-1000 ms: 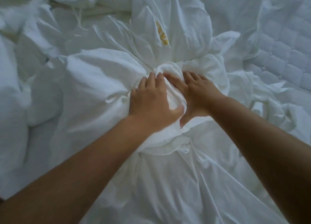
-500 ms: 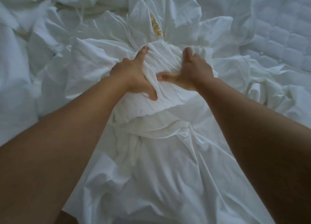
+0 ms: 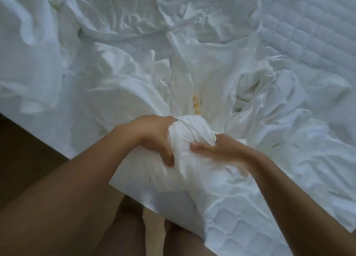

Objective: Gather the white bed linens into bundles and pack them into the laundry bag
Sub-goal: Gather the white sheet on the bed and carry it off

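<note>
White bed linens (image 3: 119,94) lie crumpled over the bed. Part of them is gathered into a tight bundle (image 3: 189,132) near the bed's front edge. My left hand (image 3: 154,138) grips the bundle's left side, thumb dug into the cloth. On the right side my right hand (image 3: 217,149) holds the bundle, thumb laid across its front and fingers hidden behind the cloth. A small yellow mark (image 3: 196,103) shows on the sheet just beyond the bundle. No laundry bag is in view.
The bare quilted mattress (image 3: 300,30) shows at the upper right and at the near corner (image 3: 227,217). Dark floor (image 3: 25,153) lies left of the bed edge. My legs (image 3: 134,236) are below the bundle.
Both hands have pulled the gathered linen back toward the bed's front edge and tightened it into a ball. The view now takes in the bed edge and floor.
</note>
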